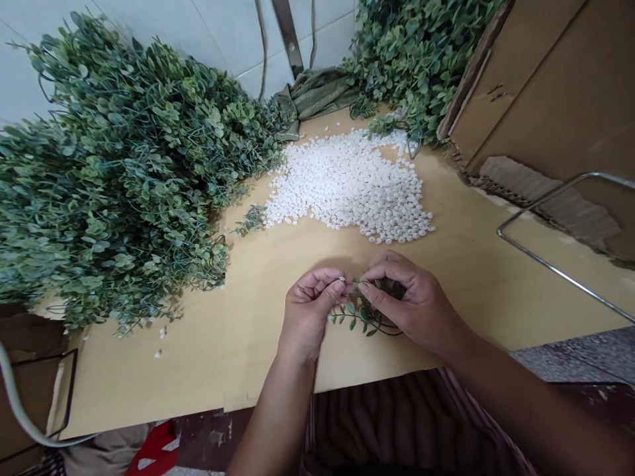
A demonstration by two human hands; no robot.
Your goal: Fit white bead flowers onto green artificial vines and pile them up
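My left hand (313, 304) is closed in a pinch, with a small white bead (342, 279) just showing at the thumb and fingertips. Close beside it, my right hand (404, 294) grips an artificial leaf sprig (366, 311) by a stem between thumb and fingers. Green leaves and a dark thin stem hang below the right hand, above the near part of the table. The two hands' fingertips almost meet, and the exact contact between bead and stem is too small to make out. Beyond them lies a spread pile of white beads (347, 182).
A large heap of artificial greenery (124, 178) covers the left of the wooden table (268, 317). More greenery (421, 59) stands at the back right beside a cardboard box (550, 99). A metal wire frame (560, 264) juts over the right side. Green cloth (325, 92) lies at the back.
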